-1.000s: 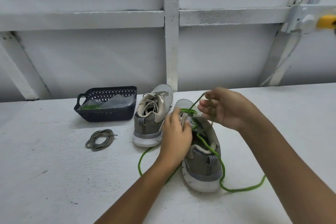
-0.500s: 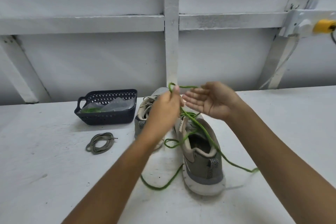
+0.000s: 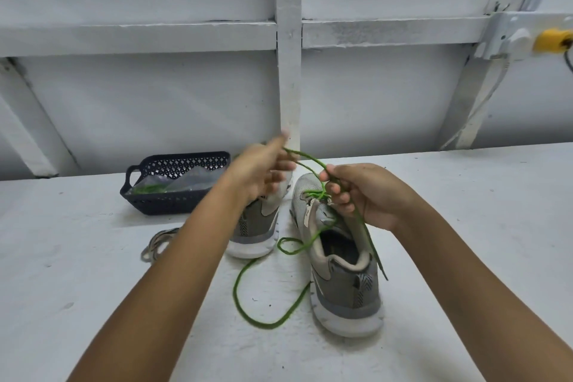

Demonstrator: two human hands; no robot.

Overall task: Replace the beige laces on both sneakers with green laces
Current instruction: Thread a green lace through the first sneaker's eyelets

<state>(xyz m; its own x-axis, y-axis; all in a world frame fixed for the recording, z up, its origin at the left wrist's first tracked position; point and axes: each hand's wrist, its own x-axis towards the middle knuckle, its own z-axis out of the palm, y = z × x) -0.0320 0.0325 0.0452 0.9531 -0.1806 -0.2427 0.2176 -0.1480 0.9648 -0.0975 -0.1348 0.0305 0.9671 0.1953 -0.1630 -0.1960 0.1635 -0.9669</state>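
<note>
Green lace [image 3: 264,321] is threaded through the front eyelets of the nearer sneaker [image 3: 344,285], which stands on the white worktop [image 3: 93,288] with its heel toward the camera. One strand comes off the sneaker's left side, makes a small loop and then a wide curve across the worktop. Another strand hangs down past the shoe's right side. The right hand [image 3: 367,195] hovers over the toe of this sneaker, its fingers [image 3: 336,187] curled and pinching the lace. From there a stretch of lace runs through the air to the left hand [image 3: 263,170], which is raised and blurred. That hand pinches the strand near its thumb while its index finger points up. The second sneaker [image 3: 257,228] stands just beside the first, to its left, largely hidden behind the left hand. A loose beige lace [image 3: 158,243] lies coiled on the worktop, partly covered by the left forearm. Behind it sits a dark basket [image 3: 173,164] holding a clear bag [image 3: 186,180] with something green inside.
</note>
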